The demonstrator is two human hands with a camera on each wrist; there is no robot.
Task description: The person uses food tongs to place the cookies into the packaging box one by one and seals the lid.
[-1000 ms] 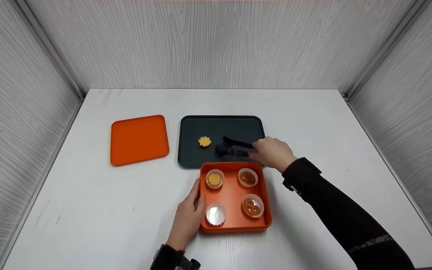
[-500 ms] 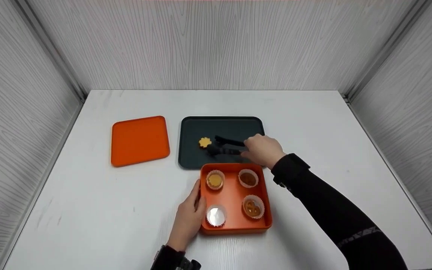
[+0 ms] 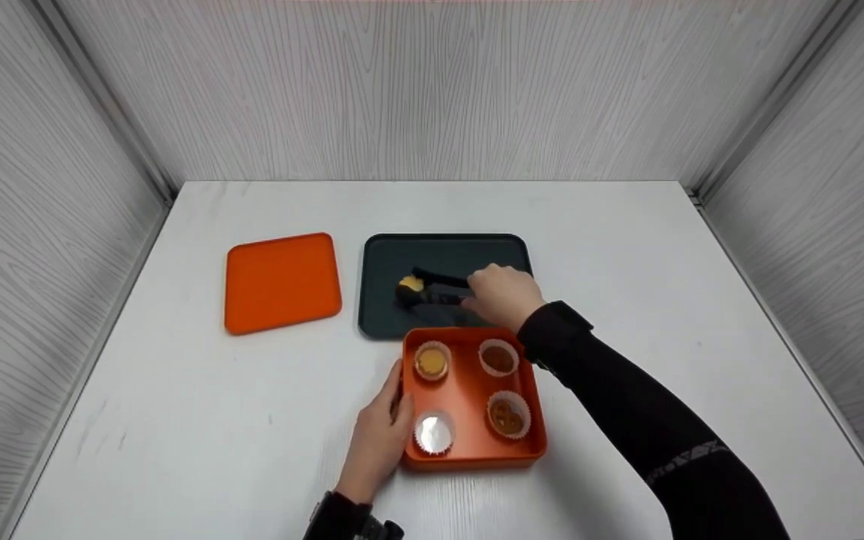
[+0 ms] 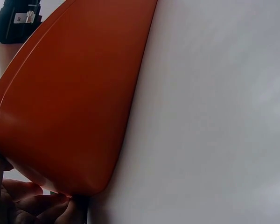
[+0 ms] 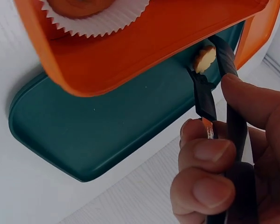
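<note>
My right hand [image 3: 505, 296] grips black tongs [image 5: 236, 126], its thumb on one arm and its fingers curled round the other. The tong tips lie on either side of a yellow flower-shaped cookie [image 3: 411, 283] on the dark green tray [image 3: 439, 251]. Whether both tips touch the cookie is unclear. My left hand [image 3: 376, 439] holds the left side of an orange box [image 3: 469, 405], thumb at the rim. Inside the box sit a paper cup with a yellow cookie [image 3: 432, 361], one with a brown piece [image 3: 498, 360], one with a pretzel-shaped piece [image 3: 507, 417], and a bare white cup [image 3: 434, 433].
A flat orange tray [image 3: 282, 283] lies left of the green tray on the white table [image 3: 177, 420]. The box's far edge stands against or just over the green tray's near edge. Pale wood-grain panels [image 3: 432, 90] enclose the back and sides.
My right hand has moved left with the tongs, from the right of the cookie until their tips came around it. My left hand and the box stay put.
</note>
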